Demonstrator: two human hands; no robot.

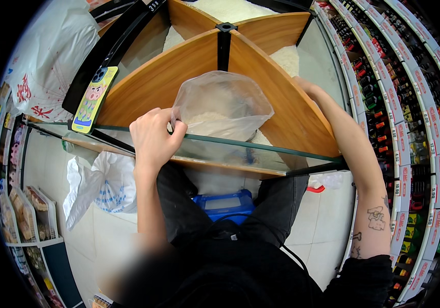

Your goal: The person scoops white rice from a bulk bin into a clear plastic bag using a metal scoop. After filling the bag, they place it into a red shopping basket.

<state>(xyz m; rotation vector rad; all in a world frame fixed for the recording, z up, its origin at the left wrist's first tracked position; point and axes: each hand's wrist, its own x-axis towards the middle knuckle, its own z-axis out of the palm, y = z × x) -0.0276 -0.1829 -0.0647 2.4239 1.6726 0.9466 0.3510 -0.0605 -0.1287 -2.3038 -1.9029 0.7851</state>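
My left hand [157, 133] pinches the rim of a clear plastic bag [239, 92] at the glass front edge. The bag stands open inside the front compartment of a bin, with pale rice grains [208, 118] in it. My right hand [307, 86] reaches over the right wooden divider [281, 88] into the neighbouring compartment. White rice [286, 61] lies there, close to that hand. The divider hides my right fingers and whatever they may hold. Some loose grain [264, 144] shows on the front compartment's floor, right of the bag.
A glass panel [243, 144] fronts the bin between my body and the bag. A phone in a yellow case [94, 100] rests on the left black rail. Bottle shelves [397, 127] line the right. A white sack [114, 184] and a blue container [225, 204] are on the floor.
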